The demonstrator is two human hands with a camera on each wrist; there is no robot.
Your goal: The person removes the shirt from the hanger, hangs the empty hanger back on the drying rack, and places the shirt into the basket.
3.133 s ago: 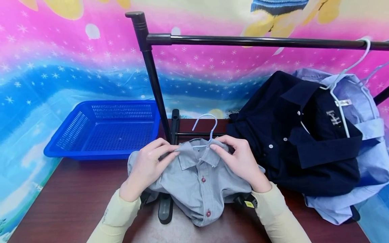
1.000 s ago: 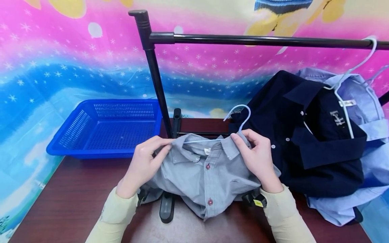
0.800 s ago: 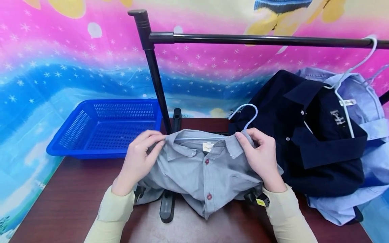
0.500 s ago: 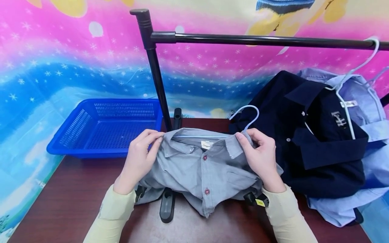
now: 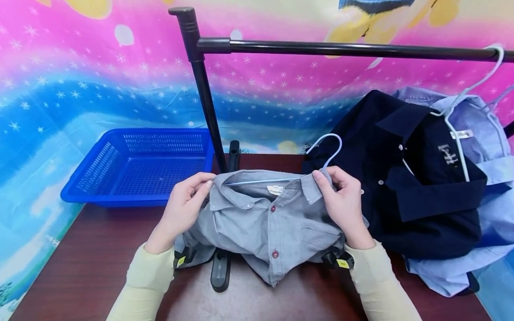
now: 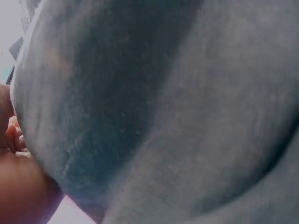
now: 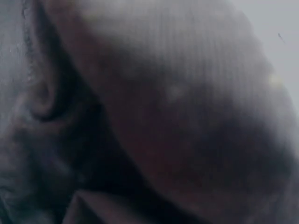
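Since three seconds ago you have spread the collar of the grey shirt (image 5: pixel 265 218) wider, and the hanger (image 5: pixel 281 178) has slid toward the navy shirt (image 5: pixel 385 178), so its hook now curves up by your right hand (image 5: pixel 341 205) instead of at the collar's middle. Your left hand (image 5: pixel 182 209) pinches the collar end nearer the basket (image 5: pixel 136 167); your right hand pinches the other collar end, by the base of the hook. Both wrist views are filled with blurred grey cloth; fingertips (image 6: pixel 14 135) show at the edge of the left one.

You hold the grey shirt front up on the table (image 5: pixel 92 258), collar away from you and hem toward you. Its long axis runs from you toward the rack (image 5: pixel 205 102), and its red buttons line up along it. The hanger's bar lies across that axis, inside the collar.

A small tag sits inside the grey collar, its print too small to read. The navy shirt carries pale chest lettering that you cannot make out from here.

Dark reddish wood forms the table. The rack's post stands just behind the grey shirt, with its rail running over the navy shirt. A light blue shirt (image 5: pixel 474 187) lies under the navy one. Behind the rack hangs a pink and blue starry cloth (image 5: pixel 100 80).
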